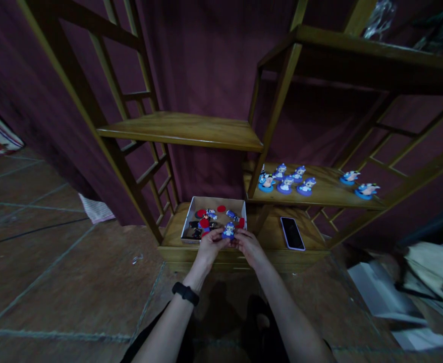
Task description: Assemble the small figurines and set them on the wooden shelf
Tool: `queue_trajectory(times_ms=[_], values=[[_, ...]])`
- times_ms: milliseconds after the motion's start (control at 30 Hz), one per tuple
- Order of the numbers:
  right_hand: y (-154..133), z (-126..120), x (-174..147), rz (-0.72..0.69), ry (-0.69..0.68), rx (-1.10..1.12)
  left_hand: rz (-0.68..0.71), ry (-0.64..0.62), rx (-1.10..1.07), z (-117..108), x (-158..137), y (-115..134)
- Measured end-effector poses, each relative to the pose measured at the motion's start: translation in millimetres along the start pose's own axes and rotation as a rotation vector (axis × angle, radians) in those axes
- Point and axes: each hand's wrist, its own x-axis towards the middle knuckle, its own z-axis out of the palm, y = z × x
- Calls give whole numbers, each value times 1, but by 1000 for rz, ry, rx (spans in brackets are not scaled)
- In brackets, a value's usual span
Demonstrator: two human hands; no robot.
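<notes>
Between my two hands is a small purple-and-white figurine (228,230), held upright just over the front edge of an open box. My left hand (211,244) grips it from the left with closed fingers. From the right, the fingertips of my right hand (247,244) pinch it as well. Behind them the shallow cardboard box (233,202) holds several figurines lying loose, in red, black and purple, and some red discs (221,208). On the shelf to the right stand several purple figurines (285,184) and several pink-and-blue figurines (367,190).
The wooden display rack (183,128) has shelves at different heights and upright posts close to my hands. A phone (292,233) lies on its lower right board. Folded cloth (435,269) and white sheets (386,292) are on the floor at right. A purple curtain (202,60) hangs behind.
</notes>
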Motion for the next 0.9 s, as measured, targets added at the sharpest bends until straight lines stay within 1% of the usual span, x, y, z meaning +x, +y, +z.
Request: queue_trajectory(times_ms=[67,167,233,333,500,600,700,800,900], values=[[1,1,-1,-11,-29,31,0,28,-5,-1,1,1],[4,2,-3,-31,-124,39,-2,77,-41,-3,1,2],[6,4,-4,-46,-155,44,-4,92,-58,-4,0,4],[8,5,-6,-57,-155,61,6,95,-46,-4,-4,5],[14,7,-15,-41,-130,77,58,59,37,-4,-18,9],[18,5,-21,-47,-127,67,107,55,121,-3,-28,9],[20,-1,-31,-52,-125,39,174,34,276,-2,-37,7],[20,-8,-45,-61,-102,53,241,-2,462,2,-47,7],[19,-16,-64,-83,-105,78,286,-18,596,10,-62,12]])
